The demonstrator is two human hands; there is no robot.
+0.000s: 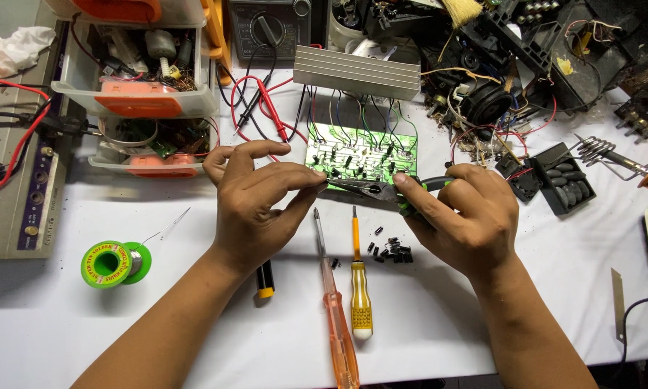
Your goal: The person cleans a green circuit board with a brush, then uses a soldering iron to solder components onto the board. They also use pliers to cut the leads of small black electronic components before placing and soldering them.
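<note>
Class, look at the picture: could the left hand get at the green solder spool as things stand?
Probably yes. The solder spool lies on the bare white table beside the left forearm, with nothing between them. But the left hand is pinching at the pliers tip, so it would have to let go first.

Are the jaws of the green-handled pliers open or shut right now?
Shut, it seems: the green-handled pliers in the right hand taper to one closed tip by the left hand's fingertips.
</note>
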